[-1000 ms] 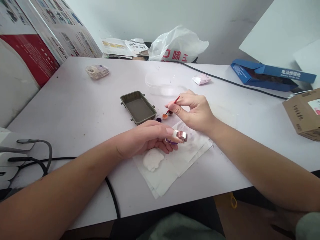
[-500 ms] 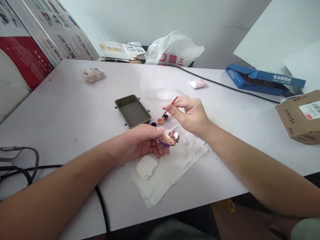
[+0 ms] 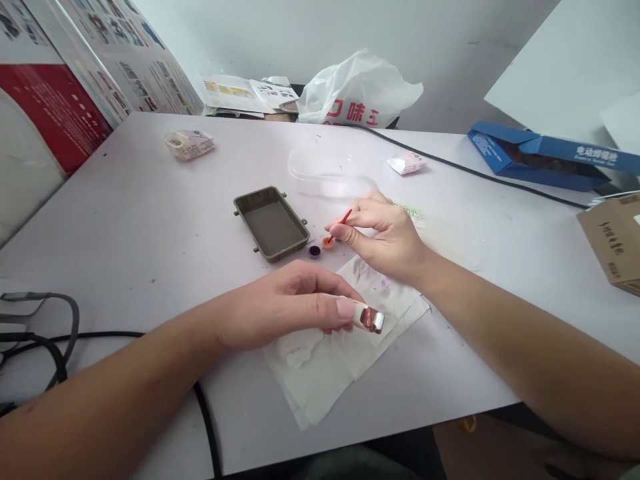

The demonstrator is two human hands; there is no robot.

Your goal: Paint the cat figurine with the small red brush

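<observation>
Over the paper tissues, my left hand [image 3: 310, 300] is closed around a small painted figure [image 3: 371, 319], whose brown and white end sticks out past the thumb. The rest of the figure is hidden by my fingers. My right hand [image 3: 385, 233] pinches a thin red paintbrush [image 3: 345, 217], its tip down at the orange paint pot [image 3: 328, 243]. Beside that stands a dark purple paint pot [image 3: 315, 251]. A white rounded piece [image 3: 299, 347] lies on the tissues [image 3: 330, 393] below my left hand.
An olive-green tray [image 3: 273, 227] sits left of the paint pots, with a clear plastic container [image 3: 320, 170] behind. Crumpled packets [image 3: 189, 145], a blue box [image 3: 540, 157], a cardboard box [image 3: 615, 243] and a black cable [image 3: 465, 175] are around the table.
My left hand has moved right and turned the figure, so its purple edge no longer shows. The brush tip has shifted from the dark pot's edge to the orange paint.
</observation>
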